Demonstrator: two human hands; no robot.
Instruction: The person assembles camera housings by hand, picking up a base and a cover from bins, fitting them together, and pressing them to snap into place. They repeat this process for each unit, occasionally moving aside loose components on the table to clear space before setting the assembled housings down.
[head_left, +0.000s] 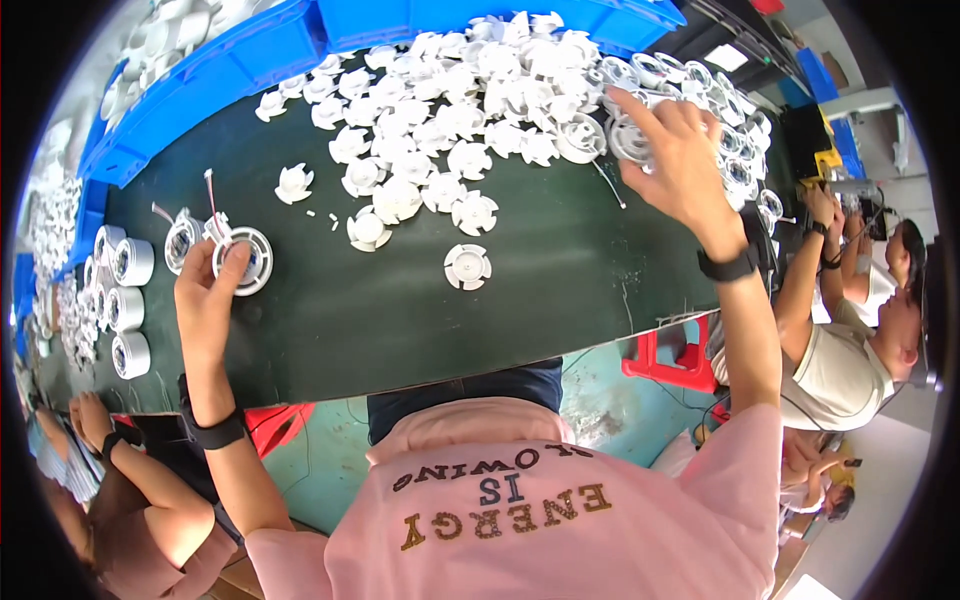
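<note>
My left hand (208, 290) is closed on a white round ring-shaped part (262, 262), thumb on top, at the left of the table. A thin wire stands up beside it. Touching or just behind it lies another white ring part (180, 243) with its own wire. My right hand (682, 160) is over the heap of white ring parts (738, 150) at the right, thumb and index finger spread apart around one round part (628, 138); whether they touch it is unclear. A single white finned disc (467, 267) lies in the middle near the front edge.
A large heap of white finned pieces (400, 150) covers the far middle of the dark green table (400, 330). Blue bins (240, 60) line the back. White cylindrical parts (127, 308) stand at the left. Co-workers sit at both sides; a red stool (665, 365) is below the edge.
</note>
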